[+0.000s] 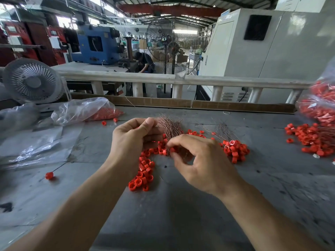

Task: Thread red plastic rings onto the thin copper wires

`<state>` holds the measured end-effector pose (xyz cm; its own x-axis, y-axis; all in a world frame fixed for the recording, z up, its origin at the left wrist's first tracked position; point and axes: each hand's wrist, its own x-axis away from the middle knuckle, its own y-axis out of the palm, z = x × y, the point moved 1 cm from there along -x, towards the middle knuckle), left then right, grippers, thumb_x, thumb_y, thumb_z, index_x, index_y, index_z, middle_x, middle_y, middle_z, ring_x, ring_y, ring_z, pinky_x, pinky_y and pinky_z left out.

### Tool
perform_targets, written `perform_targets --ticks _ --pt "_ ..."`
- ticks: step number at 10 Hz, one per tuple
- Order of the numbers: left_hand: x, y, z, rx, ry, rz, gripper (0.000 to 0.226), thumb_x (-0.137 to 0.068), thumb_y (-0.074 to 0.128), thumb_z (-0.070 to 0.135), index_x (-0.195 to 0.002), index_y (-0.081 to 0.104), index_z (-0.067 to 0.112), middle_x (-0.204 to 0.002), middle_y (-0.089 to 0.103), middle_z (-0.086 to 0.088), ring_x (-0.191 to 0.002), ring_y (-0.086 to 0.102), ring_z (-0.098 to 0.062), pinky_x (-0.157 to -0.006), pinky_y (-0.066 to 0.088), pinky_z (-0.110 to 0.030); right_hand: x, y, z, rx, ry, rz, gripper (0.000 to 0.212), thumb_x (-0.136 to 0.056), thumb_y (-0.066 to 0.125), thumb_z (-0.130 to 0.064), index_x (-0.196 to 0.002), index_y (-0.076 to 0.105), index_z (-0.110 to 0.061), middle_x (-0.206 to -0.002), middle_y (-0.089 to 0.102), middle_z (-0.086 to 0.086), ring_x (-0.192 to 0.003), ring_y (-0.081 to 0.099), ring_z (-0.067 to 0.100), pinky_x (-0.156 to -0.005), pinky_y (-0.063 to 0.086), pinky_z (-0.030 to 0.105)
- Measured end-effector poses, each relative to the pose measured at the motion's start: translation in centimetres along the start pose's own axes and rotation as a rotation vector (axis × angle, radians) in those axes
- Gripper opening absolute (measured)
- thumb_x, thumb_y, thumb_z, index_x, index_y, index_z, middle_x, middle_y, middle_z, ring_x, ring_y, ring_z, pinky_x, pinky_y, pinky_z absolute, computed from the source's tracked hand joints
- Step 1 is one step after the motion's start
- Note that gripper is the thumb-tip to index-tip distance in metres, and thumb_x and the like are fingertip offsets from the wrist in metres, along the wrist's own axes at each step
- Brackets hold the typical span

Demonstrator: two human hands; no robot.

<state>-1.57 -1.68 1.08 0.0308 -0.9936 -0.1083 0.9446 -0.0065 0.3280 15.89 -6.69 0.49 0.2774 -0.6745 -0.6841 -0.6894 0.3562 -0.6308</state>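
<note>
My left hand (135,136) grips a bundle of thin copper wires (169,126) that fans up and to the right from its fingers. My right hand (199,158) is just right of it, with thumb and forefinger pinching at the lower ends of the wires; what lies between the fingertips is blurred. Loose red plastic rings (144,175) lie in a heap on the grey table under my hands. More red rings (235,150) are piled to the right. A single ring on a wire (49,175) lies at the left.
A clear bag of red rings (87,110) lies at the back left beside a white fan (32,81). Another bag of rings (320,105) and a loose pile (311,140) sit at the right edge. Spare wires (220,130) lie behind the middle pile. A cardboard strip (181,102) borders the table's far edge.
</note>
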Motion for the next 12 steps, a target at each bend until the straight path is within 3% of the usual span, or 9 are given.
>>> perform_targets --ticks 2,3,4,5,7,8,11,12 --pt "-0.3 -0.3 0.0 -0.037 -0.014 -0.023 0.019 -0.1 0.062 0.02 -0.1 0.072 0.004 -0.091 0.079 -0.014 -0.072 0.071 -0.018 -0.06 0.059 -0.024 0.0 -0.3 1.0 0.042 0.052 -0.01 0.014 -0.091 0.074 -0.018 -0.105 0.073 -0.022 -0.101 0.071 -0.015 -0.09 0.067 0.007 -0.082 0.053 0.028" --pt "-0.2 0.0 -0.3 -0.085 -0.049 -0.091 0.027 -0.1 0.061 0.029 -0.11 0.072 0.007 -0.1 0.079 -0.012 -0.08 0.072 -0.02 -0.067 0.06 -0.027 -0.2 -1.1 2.4 0.142 0.143 0.093 0.013 -0.091 0.076 -0.017 -0.103 0.074 -0.02 -0.098 0.069 -0.011 -0.087 0.065 0.012 -0.08 0.052 0.027" --pt "-0.1 0.1 -0.6 -0.145 -0.059 -0.112 0.027 -0.1 0.062 0.027 -0.112 0.071 0.004 -0.1 0.078 -0.014 -0.081 0.07 -0.021 -0.065 0.059 -0.027 -0.3 -2.4 4.4 0.275 0.333 0.237 0.013 -0.091 0.074 -0.014 -0.103 0.075 -0.019 -0.096 0.071 -0.006 -0.086 0.066 0.016 -0.078 0.054 0.03" --pt "-0.1 0.2 -0.9 -0.185 -0.049 -0.118 0.022 -0.101 0.063 0.021 -0.108 0.072 0.002 -0.097 0.078 -0.017 -0.076 0.069 -0.02 -0.058 0.057 -0.023 0.2 -4.0 6.9 0.422 0.606 0.276 0.018 -0.093 0.067 -0.016 -0.109 0.074 -0.022 -0.103 0.075 0.0 -0.1 0.067 0.029 -0.081 0.054 0.037" --pt "-0.1 0.4 -1.8 -0.337 0.011 -0.19 0.02 -0.102 0.062 0.021 -0.099 0.074 0.005 -0.089 0.079 -0.008 -0.074 0.069 -0.017 -0.062 0.057 -0.028 1.3 -5.6 9.5 0.535 0.904 0.143 0.027 -0.093 0.063 -0.019 -0.117 0.075 -0.022 -0.117 0.075 0.011 -0.11 0.066 0.039 -0.093 0.055 0.043" --pt "0.0 0.5 -2.1 -0.367 0.0 -0.213 0.019 -0.102 0.062 0.022 -0.098 0.075 0.008 -0.088 0.079 -0.007 -0.075 0.069 -0.015 -0.063 0.057 -0.028 1.5 -5.5 9.8 0.555 0.95 0.094 0.029 -0.093 0.062 -0.02 -0.118 0.075 -0.025 -0.119 0.074 0.01 -0.111 0.065 0.039 -0.094 0.053 0.041" --pt "-0.4 0.3 -2.7 -0.386 0.047 -0.236 0.019 -0.101 0.063 0.024 -0.091 0.077 0.016 -0.086 0.078 -0.005 -0.075 0.069 -0.015 -0.064 0.055 -0.029 1.1 -4.8 9.4 0.641 0.857 0.092 0.03 -0.092 0.062 -0.03 -0.118 0.075 -0.021 -0.122 0.071 0.011 -0.115 0.059 0.04 -0.094 0.047 0.042" --pt "-0.1 0.6 -2.7 -0.513 0.122 -0.236 0.022 -0.102 0.062 0.025 -0.087 0.076 0.02 -0.083 0.078 -0.002 -0.072 0.068 -0.014 -0.061 0.054 -0.027 0.8 -4.5 9.0 0.541 0.753 0.18 0.024 -0.093 0.065 -0.028 -0.111 0.077 -0.018 -0.115 0.072 0.011 -0.111 0.061 0.038 -0.094 0.05 0.043"
